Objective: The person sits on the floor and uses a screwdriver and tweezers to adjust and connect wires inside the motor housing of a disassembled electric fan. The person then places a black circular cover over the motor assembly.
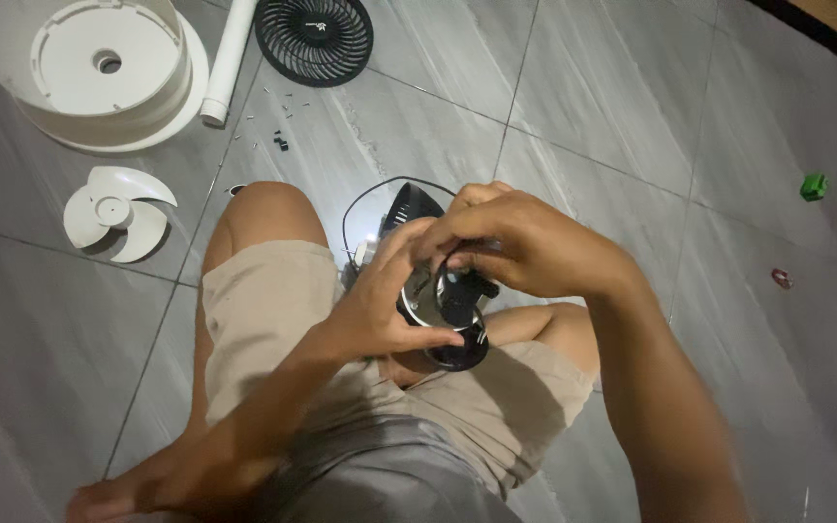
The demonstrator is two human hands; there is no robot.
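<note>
I sit on a grey tiled floor and hold a black fan motor unit (449, 308) above my lap. My left hand (380, 300) grips it from the left side, thumb across its lower front. My right hand (520, 242) is closed over its top, fingers curled onto a black part. A black cable (365, 194) loops up from the unit behind my hands. Much of the unit is hidden by my fingers.
A white round fan housing (99, 73) lies at the top left, with a white tube (228, 60) beside it. A black fan grille (314, 37) lies further right. A white fan blade (116, 211) rests left of my knee. Small screws (281, 140) are scattered nearby. A green piece (813, 186) lies at the right.
</note>
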